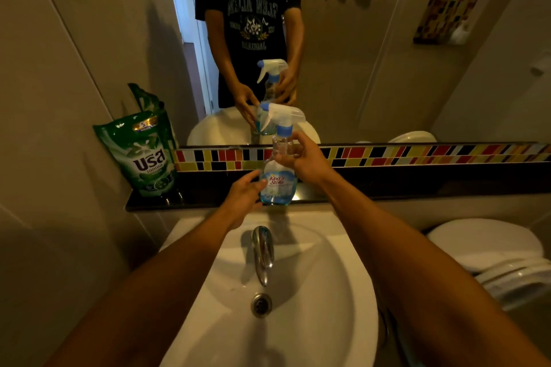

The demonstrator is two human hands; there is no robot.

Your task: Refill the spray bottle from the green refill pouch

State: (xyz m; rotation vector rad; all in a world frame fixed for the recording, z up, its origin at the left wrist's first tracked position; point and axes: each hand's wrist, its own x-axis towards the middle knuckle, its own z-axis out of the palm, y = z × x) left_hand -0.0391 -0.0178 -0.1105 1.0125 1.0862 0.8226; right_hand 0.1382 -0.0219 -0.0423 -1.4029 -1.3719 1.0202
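A clear spray bottle [278, 182] with a white and blue trigger head [280, 118] stands upright on the dark ledge [208, 197] behind the sink, with a little blue liquid at its bottom. My right hand [298, 158] grips the bottle's neck just below the trigger head. My left hand [246, 192] touches the bottle's lower body from the left, fingers spread along it. The green refill pouch [143, 155] stands upright at the ledge's left end, against the wall, apart from both hands.
A white sink [313, 292] with a chrome tap [263, 253] and drain [261, 304] lies below the ledge. A mirror [357, 53] rises behind a strip of coloured tiles [417, 153]. A white toilet [492, 256] sits to the right. A wall closes the left side.
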